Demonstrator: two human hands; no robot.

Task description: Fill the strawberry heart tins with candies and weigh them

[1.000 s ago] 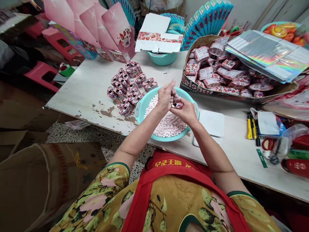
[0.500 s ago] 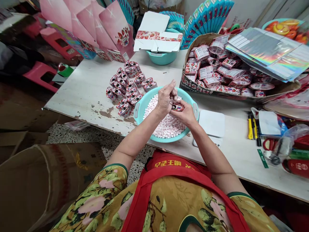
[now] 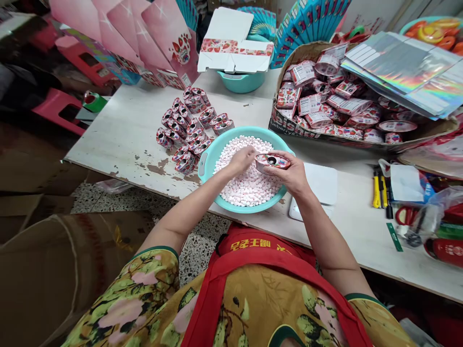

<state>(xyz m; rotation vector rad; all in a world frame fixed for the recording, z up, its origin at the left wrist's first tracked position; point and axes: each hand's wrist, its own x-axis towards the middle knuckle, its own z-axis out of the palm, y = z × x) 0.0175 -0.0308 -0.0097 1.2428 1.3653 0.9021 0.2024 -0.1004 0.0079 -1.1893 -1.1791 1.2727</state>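
Note:
My right hand (image 3: 293,172) grips a small oval printed candy box (image 3: 261,166) with a dark round hole in its top, its fingers and thumb on the sides. The box is held above a turquoise basin (image 3: 281,140) filled with small white and pale pink candies (image 3: 249,189). My left hand (image 3: 242,161) is low over the candies, just left of the box and apart from it. Its fingers are curled and slightly blurred, and what they hold, if anything, is hidden. Left of the basin stand several similar oval boxes (image 3: 194,136), each with a hole on top.
Behind the basin, a cardboard carton (image 3: 307,132) holds many wrapped boxes, with shiny flat sheets (image 3: 405,72) on it. A white scale (image 3: 320,185) lies to the right. Further right are cutters (image 3: 376,190) and scissors (image 3: 405,215). Pink display cards (image 3: 170,36) stand at the back left.
My left hand has moved away from the box's hole, down and left to the candies. My right hand has moved slightly right and down with the box, showing its top.

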